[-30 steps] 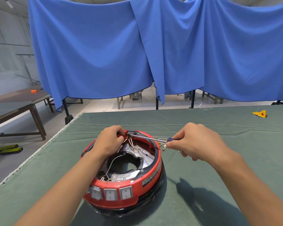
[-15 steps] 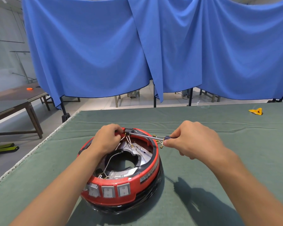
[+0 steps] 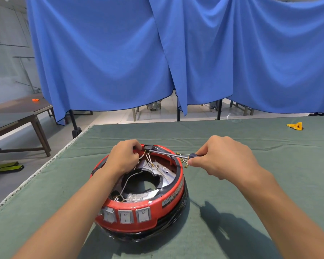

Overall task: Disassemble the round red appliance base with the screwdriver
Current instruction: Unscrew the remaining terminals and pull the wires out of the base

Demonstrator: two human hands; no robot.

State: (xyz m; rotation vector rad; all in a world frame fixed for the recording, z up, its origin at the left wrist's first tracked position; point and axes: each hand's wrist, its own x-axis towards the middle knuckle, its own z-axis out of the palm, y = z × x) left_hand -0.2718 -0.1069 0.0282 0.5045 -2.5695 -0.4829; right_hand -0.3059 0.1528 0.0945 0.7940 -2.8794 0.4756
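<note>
Round red appliance base (image 3: 153, 204): sits on the green cloth-covered table (image 3: 269, 165), near the middle, slightly left. Open top shows a metal plate with a central hole and loose white wires (image 3: 128, 181). Three grey rocker switches (image 3: 126, 215) on the near wall; a label on the right wall; black band around the bottom.

Screwdriver (image 3: 168, 154): metal shaft lies across the far rim, tip at a small black part (image 3: 148, 147) on the far-left edge; dark handle at right.

Right hand (image 3: 221, 157): fingers clenched round the screwdriver handle, just right of the base.

Left hand (image 3: 124, 157): fingers curled over the far-left rim, by the black part and wire ends; exactly what it pinches cannot be told.

Yellow object (image 3: 295, 126): far right on the table.

Blue curtain (image 3: 176, 53): hangs beyond the table.

Wooden table (image 3: 17, 113): far left, bearing a small orange item (image 3: 35, 100).
</note>
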